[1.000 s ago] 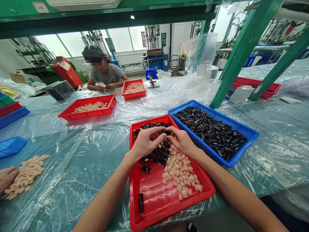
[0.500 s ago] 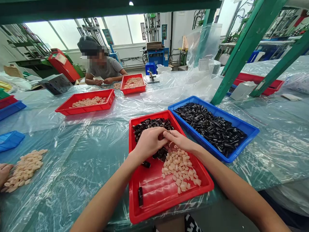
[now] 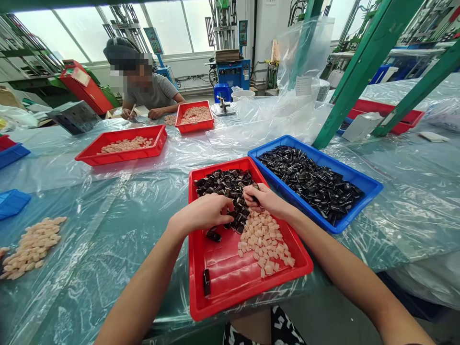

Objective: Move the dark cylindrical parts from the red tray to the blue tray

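Note:
My right hand [image 3: 264, 199] is closed round a small glossy black piece [image 3: 255, 187], whose top end shows above the fingers. My left hand [image 3: 210, 211] hovers at the near edge of a heap of black pieces [image 3: 224, 184], its fingers bent and a gap showing between thumb and forefinger. Both hands are over a red tray [image 3: 196, 306]. Below my right hand, a pile of small pale beige pieces [image 3: 264, 239] covers the tray's right side. One black piece [image 3: 214, 235] lies just under my left hand, another [image 3: 206, 281] near the front left corner.
A blue tray [image 3: 372, 191] full of black pieces adjoins the red one on the right. Beige pieces [image 3: 34, 244] are piled at the left. Two red trays [image 3: 122, 155] stand farther back, near a seated co-worker [image 3: 151, 91]. A green post [image 3: 359, 72] rises behind the blue tray.
My hands were together over the tray and have parted. The left has moved left and down to the black heap; the right now shows a black piece in its fingers.

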`<action>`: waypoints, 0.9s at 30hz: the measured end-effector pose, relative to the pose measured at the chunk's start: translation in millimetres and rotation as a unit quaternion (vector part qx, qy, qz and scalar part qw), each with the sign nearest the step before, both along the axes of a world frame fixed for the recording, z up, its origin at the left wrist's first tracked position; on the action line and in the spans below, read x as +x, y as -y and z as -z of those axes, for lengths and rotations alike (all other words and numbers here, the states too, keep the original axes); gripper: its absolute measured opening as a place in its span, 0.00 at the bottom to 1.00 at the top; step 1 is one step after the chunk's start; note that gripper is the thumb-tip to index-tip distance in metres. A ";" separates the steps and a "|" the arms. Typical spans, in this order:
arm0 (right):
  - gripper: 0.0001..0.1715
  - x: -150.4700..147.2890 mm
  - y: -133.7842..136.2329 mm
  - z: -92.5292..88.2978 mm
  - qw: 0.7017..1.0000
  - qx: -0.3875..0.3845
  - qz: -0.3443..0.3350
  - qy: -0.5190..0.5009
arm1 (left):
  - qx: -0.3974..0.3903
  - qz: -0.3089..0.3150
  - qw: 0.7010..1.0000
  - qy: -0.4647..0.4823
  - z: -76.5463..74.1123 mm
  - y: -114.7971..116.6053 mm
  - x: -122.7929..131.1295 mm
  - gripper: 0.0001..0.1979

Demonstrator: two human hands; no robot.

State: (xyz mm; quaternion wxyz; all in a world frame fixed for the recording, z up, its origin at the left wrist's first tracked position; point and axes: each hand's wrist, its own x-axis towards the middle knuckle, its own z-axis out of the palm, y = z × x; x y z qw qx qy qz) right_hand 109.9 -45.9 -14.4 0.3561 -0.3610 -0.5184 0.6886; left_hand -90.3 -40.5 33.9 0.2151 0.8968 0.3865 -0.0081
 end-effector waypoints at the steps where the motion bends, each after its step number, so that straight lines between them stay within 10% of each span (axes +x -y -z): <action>1: 0.24 0.0 0.6 -0.1 1.000 0.000 -0.012 0.006 | -0.006 0.004 1.000 -0.005 -1.8 0.9 -1.9 0.05; 8: 0.38 3.1 -2.5 3.0 0.998 -0.025 -0.053 0.034 | 0.027 0.010 0.998 -0.065 -11.2 24.0 0.1 0.07; 18: 0.19 6.6 0.8 3.1 0.999 0.002 -0.028 0.031 | 0.140 0.054 0.967 -0.204 27.0 52.9 -20.8 0.12; 27: 0.17 5.5 0.5 7.3 0.997 0.034 -0.023 0.060 | 0.065 0.126 0.967 -0.211 14.1 57.3 -19.6 0.09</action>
